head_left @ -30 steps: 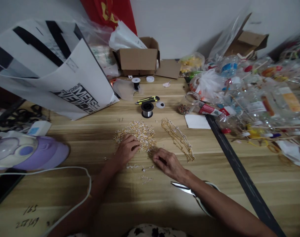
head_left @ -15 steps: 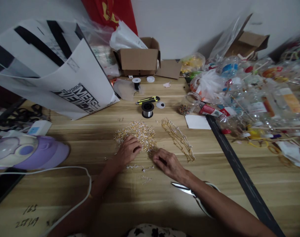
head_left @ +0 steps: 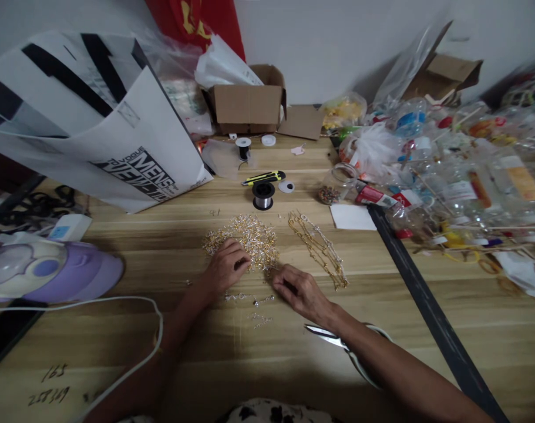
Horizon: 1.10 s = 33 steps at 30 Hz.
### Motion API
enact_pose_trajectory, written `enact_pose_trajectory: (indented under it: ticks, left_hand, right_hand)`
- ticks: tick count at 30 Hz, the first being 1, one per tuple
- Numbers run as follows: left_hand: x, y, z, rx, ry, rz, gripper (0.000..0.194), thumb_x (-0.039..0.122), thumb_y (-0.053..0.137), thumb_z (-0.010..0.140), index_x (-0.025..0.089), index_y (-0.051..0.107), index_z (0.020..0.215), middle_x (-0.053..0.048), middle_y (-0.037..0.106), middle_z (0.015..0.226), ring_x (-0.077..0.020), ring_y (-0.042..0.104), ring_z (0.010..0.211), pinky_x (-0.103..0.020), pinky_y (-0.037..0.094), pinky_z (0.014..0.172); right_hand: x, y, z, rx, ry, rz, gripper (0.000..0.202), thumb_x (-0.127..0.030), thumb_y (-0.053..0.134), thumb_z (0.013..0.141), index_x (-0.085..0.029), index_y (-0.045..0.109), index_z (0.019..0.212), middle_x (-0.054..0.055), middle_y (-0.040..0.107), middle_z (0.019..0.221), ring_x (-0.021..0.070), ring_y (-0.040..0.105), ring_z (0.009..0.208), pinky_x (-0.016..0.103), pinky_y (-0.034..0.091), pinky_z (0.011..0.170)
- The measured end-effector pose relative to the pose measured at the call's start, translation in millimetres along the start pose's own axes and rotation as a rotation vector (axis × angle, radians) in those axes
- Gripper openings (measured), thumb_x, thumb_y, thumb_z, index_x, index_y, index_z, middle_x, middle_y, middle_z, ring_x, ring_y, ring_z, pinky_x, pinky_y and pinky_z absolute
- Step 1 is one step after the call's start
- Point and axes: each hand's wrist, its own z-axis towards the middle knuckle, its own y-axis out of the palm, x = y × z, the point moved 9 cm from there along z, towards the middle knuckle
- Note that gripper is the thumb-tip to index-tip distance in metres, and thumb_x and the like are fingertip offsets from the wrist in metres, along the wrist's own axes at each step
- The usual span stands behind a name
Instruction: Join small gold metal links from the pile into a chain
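A spread pile of small gold and silver pieces (head_left: 253,235) lies on the wooden table. My left hand (head_left: 226,267) rests at the pile's lower left edge, its fingers curled together; whatever they hold is too small to see. At the lower right edge of the pile is my right hand (head_left: 300,289), thumb and forefinger pinched, their contents too small to make out. Short silver chain pieces (head_left: 263,301) and a small chain (head_left: 261,320) lie between and below my hands. Gold and silver chains (head_left: 318,249) stretch out to the right of the pile.
Scissors (head_left: 333,338) lie partly under my right forearm. Behind the pile are a wire spool (head_left: 263,197) and a yellow cutter (head_left: 265,178). A bead jar (head_left: 337,185) and plastic bottles (head_left: 461,188) crowd the right. A paper bag (head_left: 152,135) and purple device (head_left: 82,273) occupy the left.
My left hand has shifted slightly to the left and up over the pile's edge. My right hand has hardly moved.
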Motion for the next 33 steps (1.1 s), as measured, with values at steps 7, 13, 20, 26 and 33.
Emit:
enact_pose_trajectory:
  ticks: [7, 13, 20, 26, 33]
  left_hand:
    - [-4.1, -4.5, -1.0, 0.087, -0.059, -0.141, 0.012, 0.012, 0.059, 0.081, 0.019, 0.063, 0.072, -0.003, 0.067, 0.074, -0.0168, 0.059, 0.076, -0.031, 0.049, 0.074]
    - [-3.3, -0.5, -2.8, 0.055, -0.113, -0.157, 0.011, 0.013, 0.058, 0.081, 0.017, 0.063, 0.072, -0.003, 0.065, 0.073, -0.0158, 0.060, 0.073, -0.028, 0.049, 0.069]
    - [6.5, -2.8, -0.6, 0.061, -0.106, -0.136, 0.014, 0.006, 0.054, 0.077, 0.018, 0.056, 0.069, -0.001, 0.061, 0.071, -0.0146, 0.057, 0.070, -0.026, 0.046, 0.066]
    - [4.5, -1.9, -2.8, 0.113, -0.096, -0.079, 0.013, 0.006, 0.051, 0.077, 0.018, 0.051, 0.073, 0.001, 0.056, 0.070, -0.0128, 0.054, 0.067, -0.024, 0.045, 0.065]
    - [-2.0, 6.3, -5.4, 0.058, -0.137, -0.091, 0.010, 0.010, 0.051, 0.082, 0.018, 0.053, 0.079, 0.001, 0.057, 0.074, -0.0123, 0.056, 0.069, -0.023, 0.046, 0.068]
  right_hand:
    - [-0.6, -0.2, 0.0, -0.003, -0.002, 0.006, 0.014, -0.018, 0.049, 0.092, -0.018, 0.055, 0.080, 0.003, 0.056, 0.076, 0.0140, 0.052, 0.068, 0.024, 0.042, 0.063]
    - [-2.9, -1.7, 0.8, 0.002, -0.002, 0.006, 0.016, -0.019, 0.047, 0.093, -0.018, 0.055, 0.078, 0.003, 0.056, 0.075, 0.0141, 0.052, 0.067, 0.024, 0.042, 0.063]
    - [0.3, -0.1, -0.3, -0.009, 0.008, 0.006, 0.012, -0.015, 0.049, 0.091, -0.018, 0.055, 0.081, 0.002, 0.055, 0.078, 0.0133, 0.052, 0.069, 0.023, 0.041, 0.064]
    - [-0.1, -0.3, -0.3, -0.001, -0.012, -0.003, 0.012, -0.015, 0.050, 0.091, -0.018, 0.054, 0.081, 0.002, 0.055, 0.077, 0.0132, 0.051, 0.068, 0.023, 0.041, 0.065]
    - [2.8, 0.5, -1.3, 0.008, -0.007, -0.014, 0.011, -0.016, 0.050, 0.091, -0.018, 0.055, 0.081, 0.003, 0.055, 0.077, 0.0135, 0.052, 0.067, 0.024, 0.041, 0.063]
